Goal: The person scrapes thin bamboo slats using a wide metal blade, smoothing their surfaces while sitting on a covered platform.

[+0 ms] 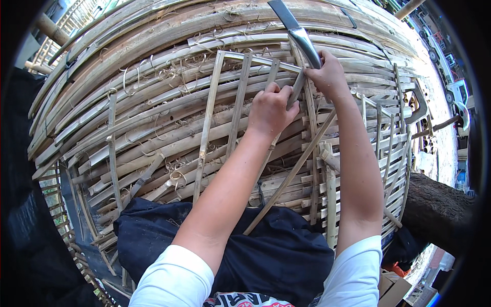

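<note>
Sitting well left of the metal blade are some curly shavings, then a long pale slat closer in. Just below the blade, the left hand has its grip clamped on a grayish strip, which pokes out past the thumb side, long axis slanting up toward the blade's lower end. That slant's probably what matters. The right hand, nearer the strip's tip, has its grip wrapped around the blade's lower end. Way right of the blade: a dark trunk.
</note>
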The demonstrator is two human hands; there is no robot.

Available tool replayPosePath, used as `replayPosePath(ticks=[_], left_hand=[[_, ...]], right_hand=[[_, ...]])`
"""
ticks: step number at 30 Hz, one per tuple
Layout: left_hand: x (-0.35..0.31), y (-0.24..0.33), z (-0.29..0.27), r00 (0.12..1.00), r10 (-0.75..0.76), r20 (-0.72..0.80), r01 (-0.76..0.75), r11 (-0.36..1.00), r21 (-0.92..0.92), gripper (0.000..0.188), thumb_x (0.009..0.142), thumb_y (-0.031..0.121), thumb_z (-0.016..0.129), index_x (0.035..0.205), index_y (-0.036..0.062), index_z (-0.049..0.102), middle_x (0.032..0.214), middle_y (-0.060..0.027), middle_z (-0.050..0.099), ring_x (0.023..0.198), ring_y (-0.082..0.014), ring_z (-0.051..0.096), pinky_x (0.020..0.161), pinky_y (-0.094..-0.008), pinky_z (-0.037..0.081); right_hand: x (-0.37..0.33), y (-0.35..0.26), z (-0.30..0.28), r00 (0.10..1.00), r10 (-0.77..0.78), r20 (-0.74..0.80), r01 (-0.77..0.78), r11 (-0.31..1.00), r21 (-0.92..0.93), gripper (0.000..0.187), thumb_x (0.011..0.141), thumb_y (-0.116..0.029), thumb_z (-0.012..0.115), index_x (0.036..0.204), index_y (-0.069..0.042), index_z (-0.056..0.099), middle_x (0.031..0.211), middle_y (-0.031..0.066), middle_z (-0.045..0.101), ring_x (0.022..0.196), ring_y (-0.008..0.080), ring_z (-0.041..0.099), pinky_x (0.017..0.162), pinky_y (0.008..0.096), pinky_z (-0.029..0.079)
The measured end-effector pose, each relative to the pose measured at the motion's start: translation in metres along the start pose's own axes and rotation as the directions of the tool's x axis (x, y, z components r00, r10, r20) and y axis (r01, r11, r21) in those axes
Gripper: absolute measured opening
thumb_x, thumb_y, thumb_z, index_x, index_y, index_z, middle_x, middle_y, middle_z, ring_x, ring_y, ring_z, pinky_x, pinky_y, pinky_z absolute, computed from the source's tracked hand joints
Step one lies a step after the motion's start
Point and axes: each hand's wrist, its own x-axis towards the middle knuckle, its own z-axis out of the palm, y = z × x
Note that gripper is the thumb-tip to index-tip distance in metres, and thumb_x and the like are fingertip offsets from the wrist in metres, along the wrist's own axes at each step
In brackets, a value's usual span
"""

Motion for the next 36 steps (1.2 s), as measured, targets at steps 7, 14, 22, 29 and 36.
replayPosePath(ticks=[7,14,22,29,36], left_hand=[[0.0,0.0,-0.001,1.0,0.014,-0.007,-0.014,1.0,-0.003,0.027,0.077,0.024,0.076,0.098,0.0093,0.068,0.084,-0.0103,0.063,0.073,-0.0299,0.067,0.07,-0.0405,0.058],[0.0,0.0,0.001,1.0,0.02,-0.003,-0.02,1.0,-0.013,0.027,0.077,0.024,0.076,0.098,0.0091,0.068,0.084,-0.0102,0.063,0.074,-0.0303,0.067,0.072,-0.0412,0.057],[0.001,0.002,-0.001,1.0,-0.011,0.024,0.011,1.0,-0.013,0.027,0.078,0.026,0.075,0.098,0.0089,0.068,0.087,-0.0106,0.063,0.076,-0.0311,0.068,0.073,-0.0416,0.057],[0.001,0.002,-0.001,0.999,-0.013,0.033,0.014,1.0,-0.01,0.027,0.08,0.027,0.075,0.099,0.0085,0.068,0.088,-0.0119,0.064,0.077,-0.0314,0.068,0.071,-0.0423,0.056],[0.002,0.004,-0.007,0.998,-0.043,0.05,0.047,0.996,-0.07,0.029,0.084,0.031,0.072,0.102,0.0076,0.069,0.089,-0.0124,0.064,0.078,-0.0322,0.068,0.073,-0.0431,0.056]], right_hand=[[-0.002,-0.008,-0.017,0.951,0.152,0.27,-0.179,0.981,0.076,0.034,0.072,-0.02,0.073,0.098,0.003,0.071,0.066,0.0087,0.063,0.054,0.0147,0.062,0.052,0.0308,0.052],[-0.006,0.015,-0.005,0.985,-0.05,0.167,0.02,0.983,0.181,0.031,0.078,-0.018,0.077,0.1,0.002,0.067,0.069,0.002,0.06,0.05,0.0084,0.054,0.045,0.0246,0.045],[-0.013,0.014,0.0,0.981,-0.165,0.102,0.151,0.979,0.136,0.033,0.079,-0.016,0.075,0.105,0.001,0.067,0.074,0.002,0.061,0.056,0.0073,0.054,0.05,0.0259,0.046],[-0.019,0.01,-0.01,0.98,-0.089,0.18,0.041,0.966,0.254,0.033,0.078,-0.016,0.074,0.107,-0.001,0.066,0.074,0.0008,0.059,0.056,0.0072,0.054,0.049,0.0247,0.047],[-0.02,0.012,-0.01,0.974,-0.006,0.225,-0.076,0.933,0.351,0.036,0.074,-0.016,0.07,0.106,0.0,0.068,0.073,0.0035,0.061,0.057,0.0092,0.057,0.051,0.0262,0.047]])
